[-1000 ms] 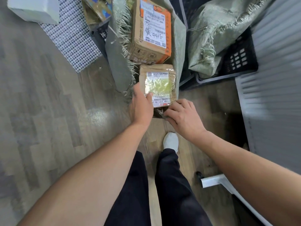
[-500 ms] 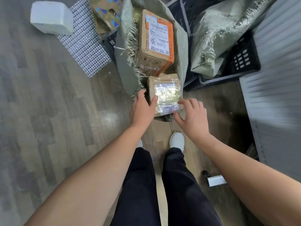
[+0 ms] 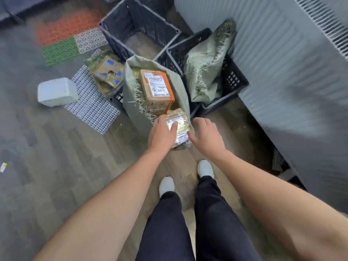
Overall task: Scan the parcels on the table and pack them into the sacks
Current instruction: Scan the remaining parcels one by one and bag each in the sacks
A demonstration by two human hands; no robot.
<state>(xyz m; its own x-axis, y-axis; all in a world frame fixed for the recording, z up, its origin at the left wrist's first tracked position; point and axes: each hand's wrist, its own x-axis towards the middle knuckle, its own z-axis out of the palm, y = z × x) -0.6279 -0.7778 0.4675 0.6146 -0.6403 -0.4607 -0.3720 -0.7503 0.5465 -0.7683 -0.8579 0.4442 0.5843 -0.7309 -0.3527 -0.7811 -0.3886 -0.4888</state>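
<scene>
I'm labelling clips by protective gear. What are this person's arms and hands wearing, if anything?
Nothing. The left hand and right hand are bare, with no gloves, rings or watch in view. The left forearm and right forearm show no sleeve.

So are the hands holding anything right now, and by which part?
Nothing is gripped. The left hand lies flat on the top face of the small taped parcel in the open sack; the right hand is open beside its right edge.
</scene>
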